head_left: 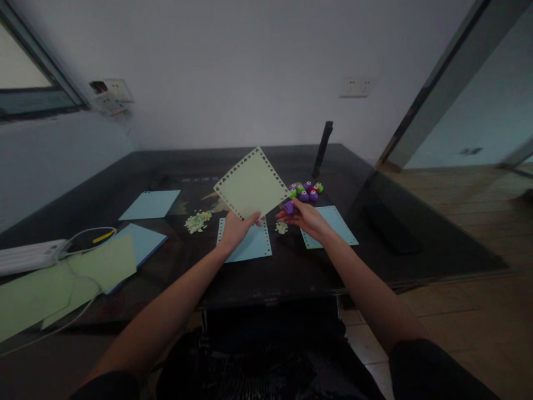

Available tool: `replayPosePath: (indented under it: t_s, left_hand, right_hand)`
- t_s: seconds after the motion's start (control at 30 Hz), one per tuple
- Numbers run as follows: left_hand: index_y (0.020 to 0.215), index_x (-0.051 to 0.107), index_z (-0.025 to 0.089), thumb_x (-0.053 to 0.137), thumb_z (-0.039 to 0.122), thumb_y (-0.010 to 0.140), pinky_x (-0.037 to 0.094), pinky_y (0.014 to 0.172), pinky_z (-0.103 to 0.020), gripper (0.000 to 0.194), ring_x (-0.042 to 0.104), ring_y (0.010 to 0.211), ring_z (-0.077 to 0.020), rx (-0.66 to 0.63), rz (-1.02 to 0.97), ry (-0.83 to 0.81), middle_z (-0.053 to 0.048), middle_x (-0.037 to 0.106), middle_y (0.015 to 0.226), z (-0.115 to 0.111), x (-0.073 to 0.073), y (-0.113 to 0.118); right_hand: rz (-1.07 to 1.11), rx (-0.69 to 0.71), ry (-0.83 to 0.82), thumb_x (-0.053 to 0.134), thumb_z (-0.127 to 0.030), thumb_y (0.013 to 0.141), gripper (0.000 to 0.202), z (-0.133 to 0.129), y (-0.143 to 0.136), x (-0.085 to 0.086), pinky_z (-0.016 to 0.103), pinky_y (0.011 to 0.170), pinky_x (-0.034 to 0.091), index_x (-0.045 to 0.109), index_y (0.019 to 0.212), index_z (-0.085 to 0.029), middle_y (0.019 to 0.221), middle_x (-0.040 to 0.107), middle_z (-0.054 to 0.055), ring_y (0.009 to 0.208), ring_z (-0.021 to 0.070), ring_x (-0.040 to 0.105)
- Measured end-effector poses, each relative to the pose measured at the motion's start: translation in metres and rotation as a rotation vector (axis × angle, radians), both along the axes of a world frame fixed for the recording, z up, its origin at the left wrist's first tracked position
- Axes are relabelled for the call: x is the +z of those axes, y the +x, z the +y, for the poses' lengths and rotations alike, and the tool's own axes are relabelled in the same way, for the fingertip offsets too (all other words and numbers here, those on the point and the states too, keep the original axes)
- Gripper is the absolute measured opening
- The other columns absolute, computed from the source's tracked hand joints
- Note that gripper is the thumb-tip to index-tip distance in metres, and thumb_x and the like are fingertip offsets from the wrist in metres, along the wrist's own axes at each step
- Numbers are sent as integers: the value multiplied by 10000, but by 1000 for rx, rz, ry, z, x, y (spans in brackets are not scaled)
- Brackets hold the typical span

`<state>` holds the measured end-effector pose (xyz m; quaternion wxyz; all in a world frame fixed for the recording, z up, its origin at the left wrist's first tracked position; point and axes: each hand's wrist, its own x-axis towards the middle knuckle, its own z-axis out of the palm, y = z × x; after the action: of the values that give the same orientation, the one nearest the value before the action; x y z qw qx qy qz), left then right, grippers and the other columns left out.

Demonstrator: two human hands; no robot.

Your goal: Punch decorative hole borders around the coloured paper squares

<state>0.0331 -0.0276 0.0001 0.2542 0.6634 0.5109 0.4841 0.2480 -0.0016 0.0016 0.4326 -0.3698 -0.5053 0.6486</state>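
Note:
Raised over the dark table, a pale green sheet with punched holes along its edges is held at its lower edge by my left hand. My right hand holds a small purple punch by the sheet's right corner. Beneath my left hand lies a blue sheet with holes along its sides. Another punched blue sheet is partly under my right hand. Small paper cutouts form one pile on the left and a smaller one between my hands.
Several colourful punches sit behind my right hand, near an upright black object. At left are a blue sheet, green sheets, a white power strip and a cable. A dark flat object lies at right.

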Motion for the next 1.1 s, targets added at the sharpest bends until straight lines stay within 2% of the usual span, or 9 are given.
replayPosePath:
  t_s: [0.2, 0.47, 0.63, 0.73, 0.93, 1.1]
  left_hand:
    - [578, 629, 162, 602, 281, 760, 468, 848, -331, 219, 652, 694, -191, 3, -19, -10, -39, 680, 607, -2, 1, 0]
    - [551, 625, 165, 608, 289, 751, 453, 870, -333, 235, 657, 723, -202, 17, -2, -10, -31, 678, 604, -3, 3, 1]
    - [521, 618, 171, 596, 269, 757, 460, 858, -325, 256, 651, 714, -199, 27, 33, -19, -30, 680, 609, -6, 8, 2]
    - [518, 620, 172, 595, 266, 758, 464, 851, -326, 259, 648, 710, -199, 28, 34, -25, -36, 686, 622, -7, 9, 3]
    - [518, 623, 166, 594, 268, 762, 470, 839, -327, 265, 648, 727, -200, 18, 29, -14, -47, 695, 665, -6, 6, 1]
    - [527, 628, 166, 594, 265, 763, 479, 814, -323, 258, 641, 699, -195, 9, 47, -28, -39, 681, 626, -3, 4, 1]
  right_hand:
    - [45, 11, 21, 456, -417, 896, 332, -1, 0, 2, 268, 629, 456, 639, 839, -146, 769, 680, 72, 641, 133, 602]
    - [69, 42, -138, 267, -395, 961, 493, -3, -1, 9, 223, 492, 376, 635, 755, -138, 545, 578, 31, 487, 104, 504]
    - [25, 20, -170, 253, -427, 958, 510, -4, -1, 12, 218, 442, 353, 611, 724, -150, 502, 557, 27, 446, 108, 490]
    - [-39, 6, -109, 294, -480, 937, 502, -4, -1, 9, 219, 432, 353, 609, 723, -153, 499, 557, 24, 437, 109, 490]
    - [-232, -92, 152, 444, -560, 855, 461, -1, -2, 3, 214, 408, 310, 614, 729, -150, 498, 548, 5, 409, 89, 446]
    - [-274, -87, 186, 456, -561, 843, 454, -1, -3, 2, 216, 413, 308, 609, 744, -146, 539, 553, 6, 434, 85, 451]
